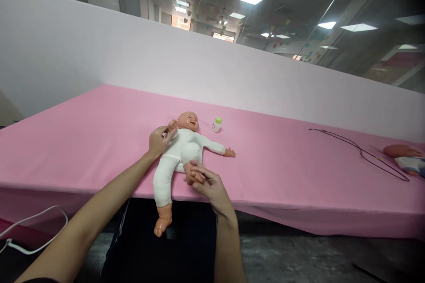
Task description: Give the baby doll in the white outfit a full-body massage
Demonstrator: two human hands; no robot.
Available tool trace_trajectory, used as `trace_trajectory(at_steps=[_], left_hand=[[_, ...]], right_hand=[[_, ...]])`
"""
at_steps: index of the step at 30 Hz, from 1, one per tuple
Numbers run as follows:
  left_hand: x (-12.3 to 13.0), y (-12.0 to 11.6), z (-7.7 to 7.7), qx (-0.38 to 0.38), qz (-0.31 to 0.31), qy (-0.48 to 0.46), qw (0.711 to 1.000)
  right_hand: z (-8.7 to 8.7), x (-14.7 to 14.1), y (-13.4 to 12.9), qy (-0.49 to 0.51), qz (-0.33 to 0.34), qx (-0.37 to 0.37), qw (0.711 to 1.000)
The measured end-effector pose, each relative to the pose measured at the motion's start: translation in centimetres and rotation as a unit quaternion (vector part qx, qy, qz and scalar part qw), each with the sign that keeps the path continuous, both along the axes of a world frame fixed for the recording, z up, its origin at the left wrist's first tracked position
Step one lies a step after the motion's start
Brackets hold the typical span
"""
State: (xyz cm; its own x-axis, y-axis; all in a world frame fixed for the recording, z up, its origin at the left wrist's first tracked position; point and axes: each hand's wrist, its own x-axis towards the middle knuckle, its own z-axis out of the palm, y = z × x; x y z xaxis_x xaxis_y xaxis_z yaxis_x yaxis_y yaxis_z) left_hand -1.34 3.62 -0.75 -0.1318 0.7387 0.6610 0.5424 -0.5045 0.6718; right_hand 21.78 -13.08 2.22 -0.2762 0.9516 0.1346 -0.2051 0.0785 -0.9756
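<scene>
A baby doll (184, 141) with a white cloth body lies on its back on the pink-covered table, its head toward the wall. My left hand (160, 140) is closed around the doll's raised arm, close to its small hand (172, 124). Lower down, my right hand (210, 185) grips the doll's foot (193, 174), and that leg is bent up over the belly. The other leg (163, 185) hangs over the table's front edge. Stretched out to the right is the doll's other arm (215, 146). A small bottle with a green cap (217, 124) stands beside the head.
The pink cloth (272, 168) covers the table up to a white wall (212, 70) with glass above. A thin black cable (352, 143) lies at the right, near another doll (407, 159) partly out of view. A white cable (36, 250) loops at lower left.
</scene>
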Motion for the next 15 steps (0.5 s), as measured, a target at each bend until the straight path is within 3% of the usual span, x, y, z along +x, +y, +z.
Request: trace_trajectory(at_steps=[3, 6, 10, 15], left_hand=[[-0.4, 0.6, 0.1, -0.033, 0.051, -0.071, 0.996], [-1.2, 1.2, 0.1, -0.066, 0.119, -0.145, 0.98], [-2.5, 2.4, -0.5, -0.105, 0.193, -0.205, 0.954], [-3.4, 3.5, -1.7, -0.185, 0.245, -0.163, 0.938]], right_hand=[[0.4, 3.4, -2.4, -0.02, 0.086, -0.005, 0.996], [-1.1, 6.2, -3.9, -0.026, 0.172, -0.012, 0.985], [-5.0, 7.4, -3.9, -0.029, 0.293, -0.019, 0.956], [-10.3, 6.7, -2.7, 0.011, 0.371, -0.066, 0.926]])
